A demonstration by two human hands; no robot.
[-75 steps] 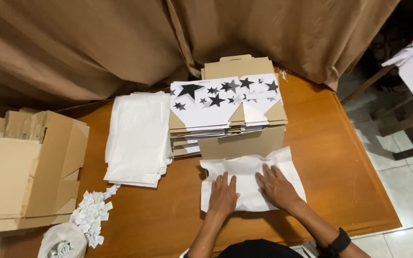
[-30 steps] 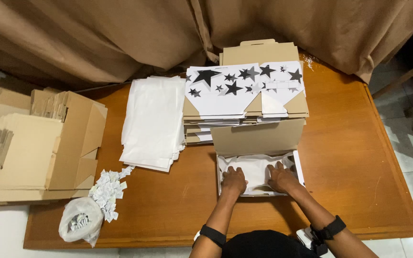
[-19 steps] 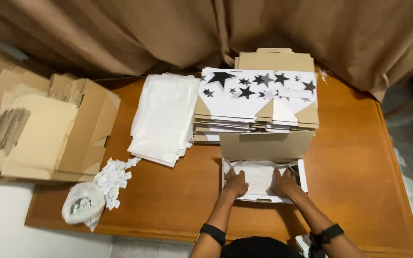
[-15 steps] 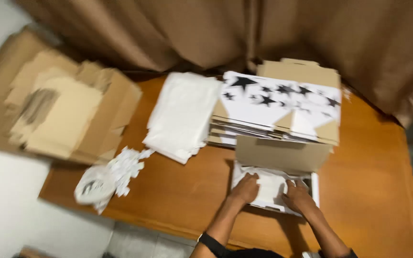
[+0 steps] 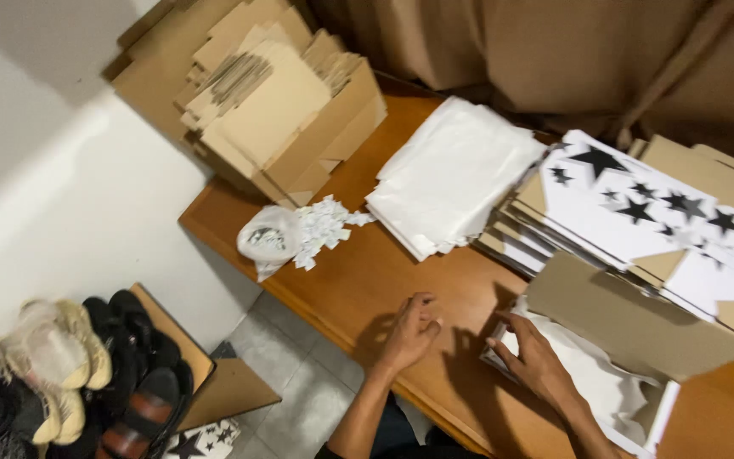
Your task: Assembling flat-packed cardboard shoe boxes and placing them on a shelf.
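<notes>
My left hand rests on the bare wooden table with its fingers loosely curled and nothing in it. My right hand lies on the left edge of an open cardboard box lined with white tissue paper, fingers spread on the paper. Behind that box sits a stack of flat white boxes printed with black stars. A pile of white tissue sheets lies to the left of the stack.
A clear plastic bag with small white tags spilling out lies near the table's left edge. Flattened brown cartons are heaped at the far left corner. Shoes sit on the floor below, by a white wall. Brown curtains hang behind.
The view has swung left and down, bringing the wall, floor and shoes into sight. My left hand has come off the lined box onto the bare table; my right hand stays on it.
</notes>
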